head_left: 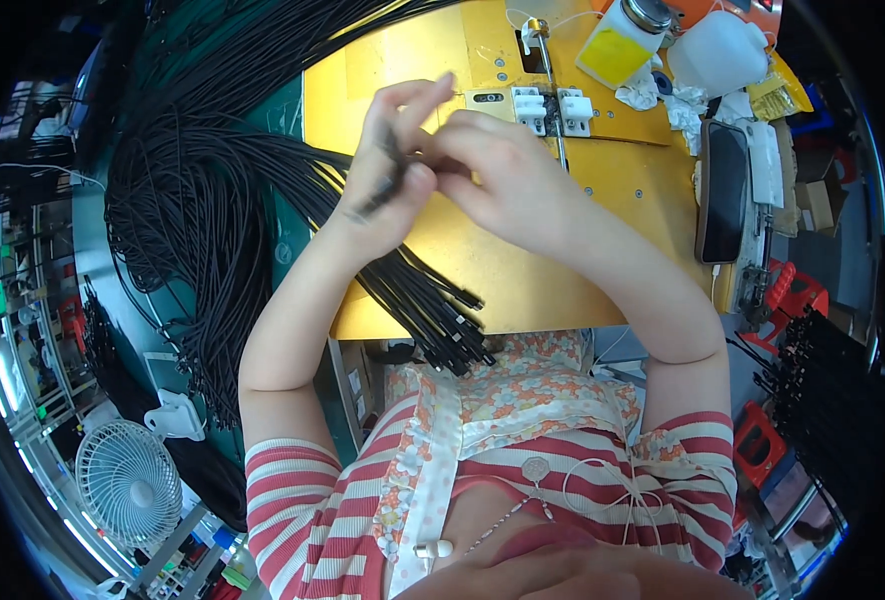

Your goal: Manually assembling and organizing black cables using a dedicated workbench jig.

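Above the gold work plate [552,285], my two hands meet. My left hand [387,175] is curled, its thumb bent over a short dark cable end [387,190] with a metallic tip, smeared by motion; a finger points upward. My right hand [507,175] reaches in from the right, fingers bent in a pinch against the left hand; what sits between those fingertips is hidden. Beneath my left wrist runs a thick bundle of black cables [412,300], their plug ends lying at the plate's near edge. Just beyond the right hand is a white clamp fixture [532,110] with a metal rod.
A large heap of black cables [187,200] covers the green table at left. On the right lie a phone [722,190], a jar with yellow contents [617,50], a white bottle [719,55] and crumpled tissue [684,112]. A white fan [127,485] stands lower left.
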Tool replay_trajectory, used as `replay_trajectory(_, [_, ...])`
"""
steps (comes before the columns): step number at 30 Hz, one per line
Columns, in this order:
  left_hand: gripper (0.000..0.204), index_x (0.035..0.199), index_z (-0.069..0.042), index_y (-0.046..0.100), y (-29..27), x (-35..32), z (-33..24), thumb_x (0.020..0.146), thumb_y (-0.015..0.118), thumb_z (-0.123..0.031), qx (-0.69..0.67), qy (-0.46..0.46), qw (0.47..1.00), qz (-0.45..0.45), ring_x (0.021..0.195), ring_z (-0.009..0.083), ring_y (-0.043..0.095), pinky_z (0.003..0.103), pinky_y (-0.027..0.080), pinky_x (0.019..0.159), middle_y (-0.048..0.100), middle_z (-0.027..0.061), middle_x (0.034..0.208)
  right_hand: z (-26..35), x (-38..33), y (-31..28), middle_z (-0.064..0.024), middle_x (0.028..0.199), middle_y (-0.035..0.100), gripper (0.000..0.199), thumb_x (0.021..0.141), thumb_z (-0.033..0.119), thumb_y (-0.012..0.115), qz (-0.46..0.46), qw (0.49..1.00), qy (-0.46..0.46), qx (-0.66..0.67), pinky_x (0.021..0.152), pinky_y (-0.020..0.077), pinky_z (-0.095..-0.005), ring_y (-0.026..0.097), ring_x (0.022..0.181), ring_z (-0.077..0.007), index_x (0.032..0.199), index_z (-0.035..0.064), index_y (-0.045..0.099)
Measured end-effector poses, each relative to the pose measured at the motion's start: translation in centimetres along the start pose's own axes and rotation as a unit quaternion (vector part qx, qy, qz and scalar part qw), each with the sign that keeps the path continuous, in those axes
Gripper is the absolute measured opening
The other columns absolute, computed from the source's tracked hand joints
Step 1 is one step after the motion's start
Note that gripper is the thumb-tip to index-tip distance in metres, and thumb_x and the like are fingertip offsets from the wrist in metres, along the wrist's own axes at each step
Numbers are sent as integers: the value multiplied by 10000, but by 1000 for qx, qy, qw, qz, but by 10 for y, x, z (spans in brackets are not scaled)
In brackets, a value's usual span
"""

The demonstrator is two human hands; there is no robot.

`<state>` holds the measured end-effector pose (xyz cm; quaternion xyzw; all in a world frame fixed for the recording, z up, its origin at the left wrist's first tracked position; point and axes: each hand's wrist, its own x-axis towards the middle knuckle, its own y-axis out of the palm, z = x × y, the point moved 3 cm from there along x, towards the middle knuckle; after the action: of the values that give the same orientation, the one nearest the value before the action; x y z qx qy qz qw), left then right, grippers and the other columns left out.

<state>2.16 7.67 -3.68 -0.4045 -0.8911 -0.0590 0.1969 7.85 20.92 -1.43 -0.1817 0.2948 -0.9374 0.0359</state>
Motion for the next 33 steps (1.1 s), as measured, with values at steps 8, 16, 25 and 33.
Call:
replay_trajectory(8, [309,1083,-81,628,25,32,-8,777,675,-82,417,43,901,115,720,242,637,328,508,579,625,44,875,-31,-40,-73,-83,812,616,202,737,15,727,-69,997,-9,28,669,479,-273,601,727,-186,927,9,659])
replay_trajectory(16, [427,1040,-84,640,32,42,24,623,660,4,410,191,888,81,638,213,602,320,486,512,573,28,782,-62,-46,-75,-93,889,665,166,727,-87,679,-108,989,-12,105,712,521,-270,653,795,-190,879,-26,652])
replay_trajectory(25, [376,1021,-102,674,31,43,26,646,710,-108,507,219,821,145,519,144,526,274,388,431,474,-8,615,-59,-43,-68,-86,873,663,156,730,-49,676,-68,993,-94,-25,647,524,-296,655,766,-227,875,8,668])
replay_trajectory(33, [529,1149,-134,659,29,50,37,642,667,17,468,193,857,96,652,176,586,291,486,536,561,27,795,-79,-39,-78,-92,837,665,97,771,2,695,-119,992,-3,-33,659,505,-282,650,749,-221,866,-1,675])
